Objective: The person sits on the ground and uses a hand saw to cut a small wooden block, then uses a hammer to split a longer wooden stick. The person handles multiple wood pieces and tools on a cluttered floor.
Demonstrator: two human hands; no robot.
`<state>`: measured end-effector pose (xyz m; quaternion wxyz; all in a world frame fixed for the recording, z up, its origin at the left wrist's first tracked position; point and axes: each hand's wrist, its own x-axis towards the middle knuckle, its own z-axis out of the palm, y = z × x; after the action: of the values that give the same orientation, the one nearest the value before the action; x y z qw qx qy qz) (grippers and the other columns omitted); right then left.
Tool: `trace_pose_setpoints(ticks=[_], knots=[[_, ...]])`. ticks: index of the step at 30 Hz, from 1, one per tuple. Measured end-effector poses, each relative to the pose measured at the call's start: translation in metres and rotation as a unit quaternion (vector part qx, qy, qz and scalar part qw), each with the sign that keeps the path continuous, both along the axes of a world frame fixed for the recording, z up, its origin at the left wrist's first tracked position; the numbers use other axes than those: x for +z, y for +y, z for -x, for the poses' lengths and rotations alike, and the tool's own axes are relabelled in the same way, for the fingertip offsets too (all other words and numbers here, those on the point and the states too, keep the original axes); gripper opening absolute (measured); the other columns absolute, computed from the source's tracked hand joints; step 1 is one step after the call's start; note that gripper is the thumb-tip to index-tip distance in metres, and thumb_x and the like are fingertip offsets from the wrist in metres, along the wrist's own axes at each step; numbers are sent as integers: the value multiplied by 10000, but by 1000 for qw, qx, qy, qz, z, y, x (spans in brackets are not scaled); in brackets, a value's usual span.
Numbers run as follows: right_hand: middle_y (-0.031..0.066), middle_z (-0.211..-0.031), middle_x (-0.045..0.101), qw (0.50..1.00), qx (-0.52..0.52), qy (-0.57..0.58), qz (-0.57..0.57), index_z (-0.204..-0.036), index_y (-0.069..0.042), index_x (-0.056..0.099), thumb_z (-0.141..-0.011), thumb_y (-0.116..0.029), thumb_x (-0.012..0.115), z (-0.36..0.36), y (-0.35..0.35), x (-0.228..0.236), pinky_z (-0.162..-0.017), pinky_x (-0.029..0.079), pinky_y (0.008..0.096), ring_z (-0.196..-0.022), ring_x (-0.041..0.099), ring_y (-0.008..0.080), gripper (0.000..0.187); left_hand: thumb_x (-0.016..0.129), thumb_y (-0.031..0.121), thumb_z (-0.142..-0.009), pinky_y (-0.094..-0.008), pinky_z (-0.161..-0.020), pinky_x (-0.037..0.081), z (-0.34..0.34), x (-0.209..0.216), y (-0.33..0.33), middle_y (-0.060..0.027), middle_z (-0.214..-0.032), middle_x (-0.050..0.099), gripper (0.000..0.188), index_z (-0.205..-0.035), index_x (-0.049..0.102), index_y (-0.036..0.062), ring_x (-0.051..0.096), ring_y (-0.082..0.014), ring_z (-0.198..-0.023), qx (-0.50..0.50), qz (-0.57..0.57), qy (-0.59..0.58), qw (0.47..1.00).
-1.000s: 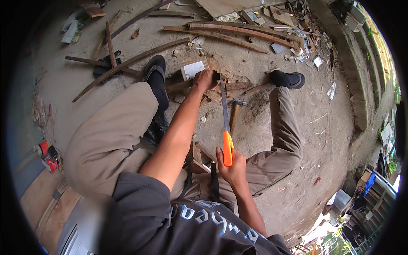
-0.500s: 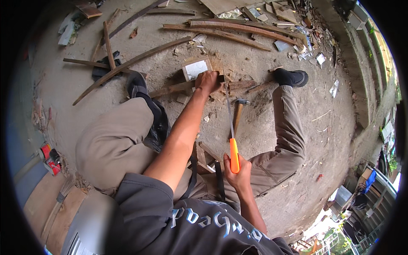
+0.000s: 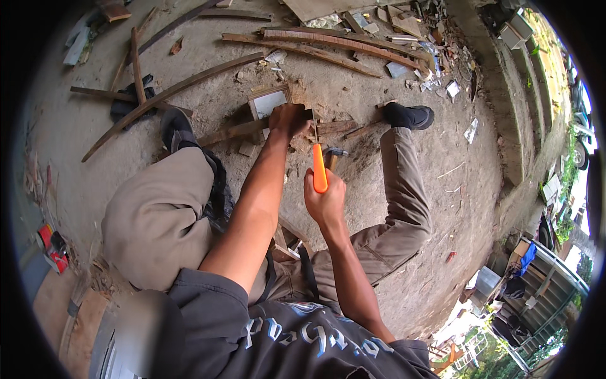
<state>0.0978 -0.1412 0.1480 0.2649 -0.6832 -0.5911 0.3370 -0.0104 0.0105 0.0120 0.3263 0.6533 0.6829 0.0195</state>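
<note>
I saw the right hand (image 3: 325, 201) clenched on the orange-handled hammer (image 3: 320, 167), its head now closer to the wooden strip (image 3: 243, 131) than a second earlier. Left hand (image 3: 288, 120) gripped that strip, just ahead. Downswing, I judged.

Left arm stretched forward, left hand (image 3: 288, 120) clenched, right hand (image 3: 324, 199) raised, fingers wrapped

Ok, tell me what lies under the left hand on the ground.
The left hand presses on a long weathered wooden strip lying across the dirt ground, beside a small pale square board. The hand covers whatever it pinches there.
</note>
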Motion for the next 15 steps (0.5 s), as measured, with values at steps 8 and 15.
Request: trace_pose_setpoints(ticks=[8, 15], knots=[[216, -620, 584, 997, 17, 19, 72, -786, 18, 625, -809, -104, 641, -26, -101, 62, -552, 495, 396, -583, 649, 356, 125, 628, 286, -784, -429, -774, 549, 5, -50, -2, -173, -928, 710, 229, -876, 730, 103, 693, -344, -890, -11, -82, 34, 996], [227, -629, 566, 1000, -7, 2, 3, -721, 27, 572, -803, -167, 653, 0, 35, -1, -530, 444, 434, -569, 589, 395, 226, 574, 335, -816, -451, -783, 548, -7, 2, 1, -168, -939, 707, 280, -904, 744, 131, 686, -354, -918, 22, -14, 16, 1000]])
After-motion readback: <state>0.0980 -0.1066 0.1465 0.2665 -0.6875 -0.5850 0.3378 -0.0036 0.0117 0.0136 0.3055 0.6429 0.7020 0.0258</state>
